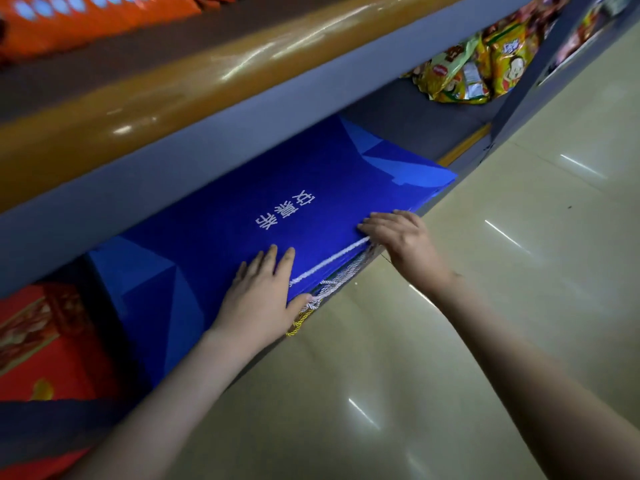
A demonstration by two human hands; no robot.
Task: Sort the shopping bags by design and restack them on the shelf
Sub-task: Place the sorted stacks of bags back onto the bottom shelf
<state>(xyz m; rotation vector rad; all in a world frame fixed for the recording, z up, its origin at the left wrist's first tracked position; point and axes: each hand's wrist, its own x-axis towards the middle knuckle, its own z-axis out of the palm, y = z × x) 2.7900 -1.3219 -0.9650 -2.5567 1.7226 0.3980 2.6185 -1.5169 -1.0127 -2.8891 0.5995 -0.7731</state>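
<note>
A stack of flat blue shopping bags (pixel 263 202) with white characters lies on the lower shelf (pixel 408 123), its front edge overhanging a little. White rope handles (pixel 332 261) and a yellow cord (pixel 299 323) hang out at the stack's front edge. My left hand (pixel 263 299) lies flat on the top bag near the front edge, fingers straight. My right hand (pixel 398 233) rests on the stack's front edge further right, fingertips on the top bag beside the white handle; what its thumb does below the edge is hidden.
A red gift box (pixel 45 341) stands left of the blue stack. Yellow-green snack packets (pixel 478 71) lie further right on the same shelf. The upper shelf has an amber front rail (pixel 194 88) and orange packs (pixel 69 19). Glossy beige floor (pixel 450 341) spreads below.
</note>
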